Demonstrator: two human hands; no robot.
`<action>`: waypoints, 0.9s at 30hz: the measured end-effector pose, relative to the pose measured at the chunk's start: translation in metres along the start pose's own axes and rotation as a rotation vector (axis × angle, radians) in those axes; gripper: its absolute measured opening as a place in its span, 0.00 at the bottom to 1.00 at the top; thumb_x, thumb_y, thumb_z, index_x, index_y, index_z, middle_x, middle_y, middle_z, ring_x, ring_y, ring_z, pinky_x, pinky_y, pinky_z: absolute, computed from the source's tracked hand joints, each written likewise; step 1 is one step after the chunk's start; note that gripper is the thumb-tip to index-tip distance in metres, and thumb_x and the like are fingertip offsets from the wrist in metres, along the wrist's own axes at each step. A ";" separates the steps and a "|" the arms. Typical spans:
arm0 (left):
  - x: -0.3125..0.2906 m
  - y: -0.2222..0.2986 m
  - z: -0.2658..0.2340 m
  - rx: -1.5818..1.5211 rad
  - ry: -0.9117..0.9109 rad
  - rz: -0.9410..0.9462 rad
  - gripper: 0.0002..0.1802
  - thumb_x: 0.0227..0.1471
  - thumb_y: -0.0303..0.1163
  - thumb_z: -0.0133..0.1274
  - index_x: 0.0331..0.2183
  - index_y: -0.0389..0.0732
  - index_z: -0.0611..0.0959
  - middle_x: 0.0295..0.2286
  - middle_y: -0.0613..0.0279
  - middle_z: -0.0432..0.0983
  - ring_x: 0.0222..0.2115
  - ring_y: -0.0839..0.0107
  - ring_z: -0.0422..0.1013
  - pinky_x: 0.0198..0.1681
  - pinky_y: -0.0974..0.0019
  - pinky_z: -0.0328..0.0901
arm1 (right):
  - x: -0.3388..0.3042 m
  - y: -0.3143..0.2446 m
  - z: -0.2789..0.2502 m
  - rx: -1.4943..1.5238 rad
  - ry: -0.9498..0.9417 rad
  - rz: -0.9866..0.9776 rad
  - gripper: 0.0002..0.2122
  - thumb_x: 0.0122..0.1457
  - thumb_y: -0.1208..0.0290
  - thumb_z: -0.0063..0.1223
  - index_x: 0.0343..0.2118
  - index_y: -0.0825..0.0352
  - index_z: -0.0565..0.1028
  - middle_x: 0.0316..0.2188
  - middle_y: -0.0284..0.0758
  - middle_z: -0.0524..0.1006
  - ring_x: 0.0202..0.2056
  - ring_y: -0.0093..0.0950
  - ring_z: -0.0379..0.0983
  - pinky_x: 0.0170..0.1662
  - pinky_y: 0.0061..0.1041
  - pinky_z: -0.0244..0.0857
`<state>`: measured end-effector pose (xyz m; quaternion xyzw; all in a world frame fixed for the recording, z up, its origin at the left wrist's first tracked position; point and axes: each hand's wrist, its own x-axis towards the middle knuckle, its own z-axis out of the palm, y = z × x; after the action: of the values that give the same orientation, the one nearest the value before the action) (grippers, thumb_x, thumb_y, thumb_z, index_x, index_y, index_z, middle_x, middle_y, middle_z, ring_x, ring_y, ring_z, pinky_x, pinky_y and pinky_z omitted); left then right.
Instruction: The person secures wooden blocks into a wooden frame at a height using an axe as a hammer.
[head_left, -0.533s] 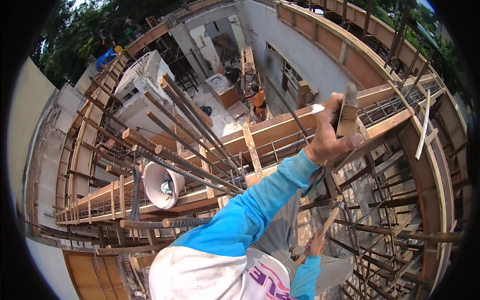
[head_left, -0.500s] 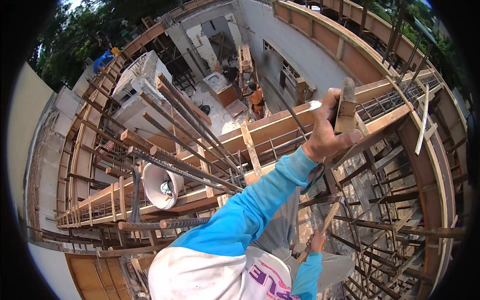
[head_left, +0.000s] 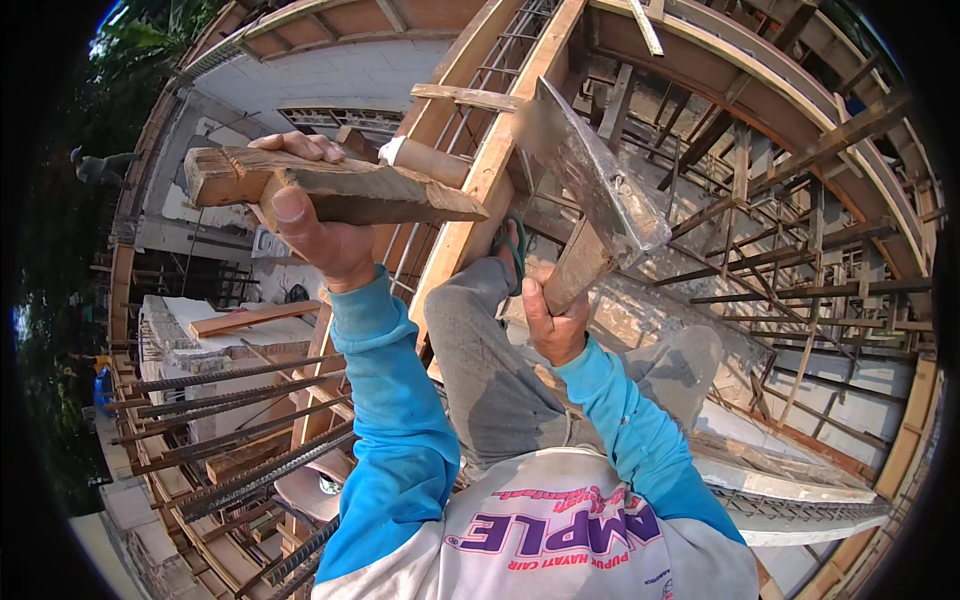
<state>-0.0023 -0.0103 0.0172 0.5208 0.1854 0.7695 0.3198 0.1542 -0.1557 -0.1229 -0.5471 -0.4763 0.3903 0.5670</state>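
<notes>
Left hand [head_left: 335, 245] has fingers round a wooden block [head_left: 370, 195], its tip overlapping the formwork [head_left: 498, 140] in view, contact unclear; right hand [head_left: 556, 328] grips a hammer [head_left: 606, 190]; step judged as block-handling, next move calling for left fingers clear of the steel.

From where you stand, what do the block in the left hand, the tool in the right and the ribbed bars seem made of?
Block: wood, rough and unfinished, by its grain. Tool head: likely steel, scuffed, from its grey metallic sheen; handle: seemingly bare wood, brown and dull. Bars: probably steel, matte, given their dark, regular ribs.
</notes>
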 end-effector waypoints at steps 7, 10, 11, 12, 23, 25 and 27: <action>0.003 0.004 -0.023 -0.021 -0.007 0.004 0.35 0.40 0.60 0.57 0.42 0.43 0.70 0.29 0.64 0.65 0.32 0.71 0.65 0.39 0.66 0.63 | -0.037 0.176 -0.011 -0.192 -0.320 0.682 0.15 0.57 0.63 0.51 0.39 0.72 0.71 0.26 0.41 0.75 0.29 0.30 0.71 0.34 0.31 0.64; 0.003 -0.003 -0.017 -0.025 0.015 -0.006 0.35 0.40 0.59 0.57 0.42 0.42 0.70 0.29 0.64 0.64 0.32 0.70 0.65 0.39 0.65 0.63 | -0.038 0.134 -0.034 -0.081 -0.340 0.615 0.15 0.57 0.62 0.52 0.39 0.72 0.71 0.25 0.38 0.74 0.29 0.28 0.69 0.34 0.31 0.63; 0.004 -0.003 -0.014 -0.016 0.031 -0.020 0.35 0.40 0.59 0.57 0.42 0.41 0.70 0.28 0.63 0.65 0.32 0.70 0.64 0.39 0.65 0.62 | -0.032 0.108 -0.031 0.023 -0.275 0.483 0.13 0.57 0.62 0.53 0.32 0.70 0.70 0.21 0.34 0.70 0.25 0.26 0.66 0.31 0.31 0.62; 0.006 -0.003 -0.015 -0.018 0.021 -0.015 0.36 0.41 0.58 0.58 0.43 0.41 0.69 0.29 0.63 0.65 0.32 0.70 0.65 0.39 0.65 0.62 | -0.020 0.070 -0.030 0.066 -0.259 0.373 0.14 0.57 0.61 0.53 0.31 0.70 0.70 0.21 0.34 0.70 0.25 0.26 0.66 0.31 0.31 0.62; 0.011 -0.009 -0.028 -0.097 -0.005 -0.062 0.35 0.42 0.54 0.60 0.44 0.40 0.68 0.30 0.63 0.65 0.33 0.71 0.65 0.39 0.66 0.64 | -0.001 0.133 0.012 -0.151 -0.254 0.269 0.20 0.57 0.57 0.53 0.41 0.73 0.74 0.25 0.45 0.77 0.29 0.39 0.76 0.35 0.36 0.67; 0.009 -0.006 -0.029 -0.052 -0.005 -0.051 0.35 0.42 0.53 0.60 0.44 0.40 0.68 0.30 0.63 0.65 0.33 0.71 0.65 0.38 0.67 0.64 | 0.008 0.107 0.000 -0.211 -0.389 0.395 0.20 0.57 0.57 0.53 0.42 0.72 0.74 0.25 0.46 0.77 0.28 0.38 0.76 0.34 0.34 0.67; 0.015 -0.005 -0.022 -0.021 -0.009 -0.010 0.33 0.42 0.55 0.58 0.41 0.40 0.70 0.29 0.63 0.66 0.31 0.70 0.65 0.39 0.65 0.63 | 0.021 0.052 -0.003 -0.143 -0.283 0.171 0.17 0.57 0.61 0.54 0.39 0.72 0.74 0.23 0.43 0.76 0.26 0.35 0.75 0.32 0.32 0.66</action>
<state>-0.0247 0.0049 0.0154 0.5200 0.1782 0.7675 0.3298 0.1659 -0.1313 -0.1722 -0.5641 -0.5296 0.4754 0.4186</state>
